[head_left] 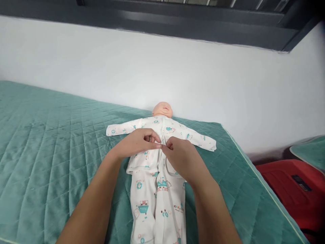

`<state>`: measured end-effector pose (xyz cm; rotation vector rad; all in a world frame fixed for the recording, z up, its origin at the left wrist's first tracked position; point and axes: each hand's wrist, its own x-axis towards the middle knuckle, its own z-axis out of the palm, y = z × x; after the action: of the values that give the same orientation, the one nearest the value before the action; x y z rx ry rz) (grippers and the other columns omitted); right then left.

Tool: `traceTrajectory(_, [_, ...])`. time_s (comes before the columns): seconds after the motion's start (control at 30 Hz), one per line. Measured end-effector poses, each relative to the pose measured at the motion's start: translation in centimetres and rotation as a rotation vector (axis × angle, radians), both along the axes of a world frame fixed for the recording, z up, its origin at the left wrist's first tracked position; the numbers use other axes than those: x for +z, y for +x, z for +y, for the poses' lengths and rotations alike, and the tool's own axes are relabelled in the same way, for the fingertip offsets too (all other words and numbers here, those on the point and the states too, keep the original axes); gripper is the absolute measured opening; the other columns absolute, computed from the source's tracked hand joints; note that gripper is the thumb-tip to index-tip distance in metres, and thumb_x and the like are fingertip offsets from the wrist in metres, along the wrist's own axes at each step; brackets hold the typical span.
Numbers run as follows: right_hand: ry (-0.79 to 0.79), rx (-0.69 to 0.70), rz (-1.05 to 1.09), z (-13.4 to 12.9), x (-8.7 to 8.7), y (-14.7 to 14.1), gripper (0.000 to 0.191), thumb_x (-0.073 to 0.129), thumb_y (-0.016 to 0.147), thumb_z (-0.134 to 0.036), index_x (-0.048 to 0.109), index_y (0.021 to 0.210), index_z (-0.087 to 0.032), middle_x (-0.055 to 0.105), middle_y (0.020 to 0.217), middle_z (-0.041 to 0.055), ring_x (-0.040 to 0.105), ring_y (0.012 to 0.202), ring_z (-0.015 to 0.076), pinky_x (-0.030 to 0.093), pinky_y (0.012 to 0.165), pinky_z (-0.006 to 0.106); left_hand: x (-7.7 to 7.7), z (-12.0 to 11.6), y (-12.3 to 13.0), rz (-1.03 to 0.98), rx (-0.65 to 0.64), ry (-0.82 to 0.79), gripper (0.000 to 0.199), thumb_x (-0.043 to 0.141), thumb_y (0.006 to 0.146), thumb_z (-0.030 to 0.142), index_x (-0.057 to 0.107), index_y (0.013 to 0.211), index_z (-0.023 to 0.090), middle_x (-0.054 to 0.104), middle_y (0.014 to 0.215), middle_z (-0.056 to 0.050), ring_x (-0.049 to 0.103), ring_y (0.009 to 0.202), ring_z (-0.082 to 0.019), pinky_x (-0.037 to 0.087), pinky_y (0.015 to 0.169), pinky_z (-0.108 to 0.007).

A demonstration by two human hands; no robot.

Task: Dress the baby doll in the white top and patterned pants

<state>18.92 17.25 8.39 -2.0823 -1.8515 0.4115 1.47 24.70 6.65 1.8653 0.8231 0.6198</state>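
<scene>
A baby doll (pixel 163 109) lies on its back, its head near the wall. It wears a white printed shirt (pixel 143 163) with both sleeves spread sideways, and white printed trousers (pixel 167 206). Over the middle of the chest, my left hand (pixel 141 141) pinches the shirt's front edge between thumb and fingers. My right hand (pixel 179 152) is closed on the same front opening, its fingertips meeting those of my left hand. Any fastener between the fingertips is too small to make out.
Under the doll is a green quilted cover (pixel 63 162), its right edge running diagonally down. Behind stands a white wall (pixel 127 67) below a dark window frame (pixel 152 23). A red plastic object (pixel 286 189) is beyond the edge at right.
</scene>
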Motion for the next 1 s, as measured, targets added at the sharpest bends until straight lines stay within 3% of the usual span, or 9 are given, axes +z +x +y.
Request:
traceTrajectory(0.23, [0.024,0.123,0.142,0.6,-0.6,1.5,0.039,0.049,0.090,-0.040,0.034,0.061,-0.021,0.045,0.057,-0.0027,0.033,0.055,0.0117,0.023,0.050,0.029,0.1,-0.2,0.1,0.065,-0.014,0.105,0.008,0.069,0.077,0.028,0.068,0.078,0.020,0.060,0.082,0.002,0.049,0.070,-0.010,0.037,0.061,-0.023])
traceTrajectory(0.47, [-0.066,0.192,0.458,1.1,-0.9,2.1,0.039,0.050,0.092,-0.046,0.047,0.062,-0.021,0.056,0.058,-0.0028,0.048,0.054,0.0113,0.034,0.054,0.027,-0.1,-0.1,-0.2,-0.013,0.009,-0.032,0.019,0.068,0.080,0.038,0.067,0.079,0.019,0.052,0.064,0.004,0.043,0.060,-0.009,0.032,0.054,-0.022])
traceTrajectory(0.6, [-0.092,0.244,0.726,1.5,-1.4,2.7,0.042,0.052,0.092,-0.051,0.050,0.063,-0.020,0.053,0.051,-0.0042,0.043,0.049,0.0095,0.031,0.053,0.025,-0.4,-0.2,0.2,-0.161,-0.009,-0.111,0.020,0.072,0.078,0.038,0.067,0.081,0.019,0.059,0.070,0.002,0.051,0.066,-0.010,0.039,0.060,-0.023])
traceTrajectory(0.77, [-0.053,0.297,0.974,1.7,-2.0,3.2,0.044,0.059,0.089,-0.053,0.050,0.061,-0.020,0.047,0.048,-0.0051,0.037,0.046,0.0085,0.024,0.050,0.026,0.0,-0.7,1.2,-0.184,0.008,-0.159,0.019,0.074,0.076,0.036,0.068,0.079,0.017,0.062,0.067,0.001,0.055,0.062,-0.011,0.042,0.058,-0.023])
traceTrajectory(1.0, [-0.072,0.313,0.967,1.7,-2.1,3.0,0.042,0.058,0.091,-0.048,0.056,0.061,-0.019,0.053,0.049,-0.0030,0.042,0.046,0.0086,0.026,0.050,0.026,-0.5,-0.3,1.0,-0.230,0.003,-0.204,0.017,0.073,0.077,0.031,0.073,0.087,0.018,0.069,0.080,-0.003,0.061,0.068,-0.013,0.049,0.066,-0.026])
